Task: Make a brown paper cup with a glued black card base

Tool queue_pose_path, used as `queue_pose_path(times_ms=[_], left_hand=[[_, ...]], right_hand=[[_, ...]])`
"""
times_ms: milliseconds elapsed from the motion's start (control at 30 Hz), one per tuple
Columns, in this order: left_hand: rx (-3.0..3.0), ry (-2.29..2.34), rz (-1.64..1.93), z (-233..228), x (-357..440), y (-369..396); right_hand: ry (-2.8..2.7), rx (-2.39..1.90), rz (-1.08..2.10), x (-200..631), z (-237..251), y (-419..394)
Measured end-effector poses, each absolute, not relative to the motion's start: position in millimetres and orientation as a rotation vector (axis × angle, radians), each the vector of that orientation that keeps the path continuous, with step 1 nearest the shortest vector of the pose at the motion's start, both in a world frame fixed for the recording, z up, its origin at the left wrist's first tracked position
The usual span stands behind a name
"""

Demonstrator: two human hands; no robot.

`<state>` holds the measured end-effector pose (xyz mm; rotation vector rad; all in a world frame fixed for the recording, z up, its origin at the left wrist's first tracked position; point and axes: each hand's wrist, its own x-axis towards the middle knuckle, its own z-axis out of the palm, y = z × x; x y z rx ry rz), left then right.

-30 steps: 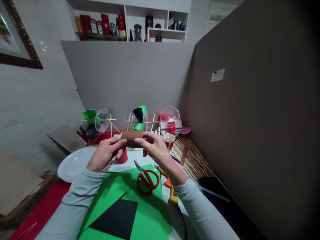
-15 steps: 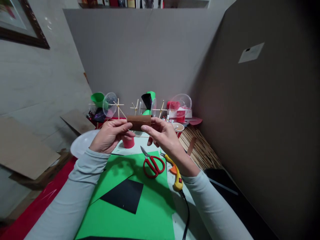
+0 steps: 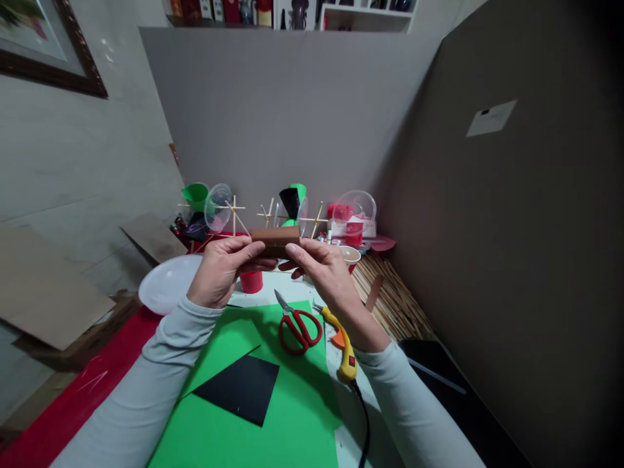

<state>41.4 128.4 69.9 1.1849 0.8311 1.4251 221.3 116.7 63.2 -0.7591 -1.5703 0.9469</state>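
Observation:
A brown paper tube (image 3: 275, 238) is held up sideways over the table, a seam running along its near side. My left hand (image 3: 225, 263) pinches its left end between thumb and fingers. At the right end, my right hand (image 3: 324, 266) grips it the same way. Below the hands lie red-handled scissors (image 3: 298, 327), blades partly apart, on a green sheet (image 3: 234, 432). A black paper piece (image 3: 241, 387) rests on that sheet too. Right of the scissors is a yellow glue gun-like tool (image 3: 344, 344) with a black cord. A red cup-like piece (image 3: 251, 281) stands behind.
A white plate (image 3: 168, 286) sits at the left edge. Bamboo sticks (image 3: 397, 292) are piled at right, beside a paper cup (image 3: 350, 254). Along the back stand stick-and-plastic assemblies (image 3: 234, 208) with green and black cones (image 3: 291, 201). Grey panels (image 3: 292, 110) wall the back and right.
The tube has turned slightly, so its seam sits lower, and my hands have shifted a little to the right and closer together on it. The camera view has tilted up slightly.

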Motion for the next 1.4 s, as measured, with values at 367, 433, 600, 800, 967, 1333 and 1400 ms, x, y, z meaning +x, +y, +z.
queue_pose_path(times_ms=[367, 433, 600, 800, 967, 1333, 1400], left_hand=[[1.263, 0.89, 1.498, 66, 49, 125], [1.278, 0.903, 1.468, 64, 50, 125], [1.287, 0.958, 1.344, 66, 43, 132], [1.292, 1.032, 1.67, 76, 12, 143], [1.349, 1.056, 1.832, 85, 5, 129], [1.749, 1.304, 1.657, 61, -26, 72], [1.752, 1.333, 1.572, 47, -33, 67]], right_hand=[[-1.624, -0.813, 0.764, 222, 64, 116], [-1.643, -0.845, 0.721, 224, 62, 118], [-1.733, -0.985, 0.562, 235, 60, 125], [-2.045, -1.057, 0.443, 238, 63, 121], [-2.356, -0.985, 0.49, 219, 55, 115], [-2.79, -0.837, 0.492, 180, 12, 116], [-2.815, -0.83, 0.456, 179, 4, 117]])
